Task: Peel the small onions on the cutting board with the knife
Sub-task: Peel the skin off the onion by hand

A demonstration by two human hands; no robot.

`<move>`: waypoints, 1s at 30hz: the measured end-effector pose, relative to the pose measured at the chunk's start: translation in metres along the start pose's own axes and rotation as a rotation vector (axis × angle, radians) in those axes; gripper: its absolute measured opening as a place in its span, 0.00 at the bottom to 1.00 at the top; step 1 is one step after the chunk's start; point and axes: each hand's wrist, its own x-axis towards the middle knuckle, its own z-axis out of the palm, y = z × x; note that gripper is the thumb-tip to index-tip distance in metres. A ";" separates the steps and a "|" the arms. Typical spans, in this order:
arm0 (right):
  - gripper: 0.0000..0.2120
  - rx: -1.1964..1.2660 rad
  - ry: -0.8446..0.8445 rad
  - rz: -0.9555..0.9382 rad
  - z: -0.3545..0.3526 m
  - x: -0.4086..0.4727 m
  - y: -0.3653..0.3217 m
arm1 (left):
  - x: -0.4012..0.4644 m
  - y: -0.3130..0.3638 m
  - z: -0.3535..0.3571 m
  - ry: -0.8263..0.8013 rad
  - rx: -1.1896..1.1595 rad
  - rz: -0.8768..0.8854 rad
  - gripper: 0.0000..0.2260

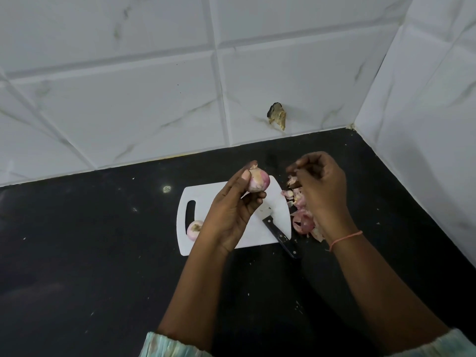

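— Two hands up over the counter?
— Yes. Left hand (233,204) raised above the cutting board (226,199), fingers and thumb curled round a small onion (258,180), pale pink and whitish, root end up.
— And the right hand (318,186)?
— Held just right of the board, fingers curled inward, seemingly pinching a scrap of peel; too blurred to say for certain. Thin orange thread (345,238) round that wrist.
— Knife?
— Lying loose on the board, untouched. Black handle (282,237) sticking off the board's near right corner onto the black counter (103,253); most of the blade hidden behind the left hand.
— More onions?
— One second onion (194,229) resting at the board's left edge, beside the handle slot, partly covered by the left wrist.
— Around the board?
— Heap of pink peels (302,222) on the counter right of the board, partly hidden under the right hand and forearm. Small crumbs and flecks scattered over the dark surface. White marbled tiles (128,99) behind, meeting a side wall at the right corner, with one brownish broken patch (278,115) low on the back wall.
— Cut off?
— Light patterned sleeves (164,346) only just showing at the bottom edge.
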 end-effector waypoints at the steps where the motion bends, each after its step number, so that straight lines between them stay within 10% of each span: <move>1: 0.06 -0.097 -0.044 -0.005 -0.003 0.004 0.006 | 0.001 -0.001 0.000 0.017 -0.004 0.001 0.19; 4: 0.11 -0.385 -0.166 -0.123 -0.007 0.006 0.013 | 0.004 -0.004 0.001 0.073 -0.017 -0.003 0.19; 11: 0.17 -0.231 -0.353 -0.437 0.009 -0.014 -0.003 | 0.006 -0.008 0.005 -0.013 -0.006 0.135 0.17; 30: 0.09 -0.265 -0.142 -0.548 0.013 -0.018 -0.001 | 0.006 -0.014 0.001 -0.067 0.007 0.217 0.18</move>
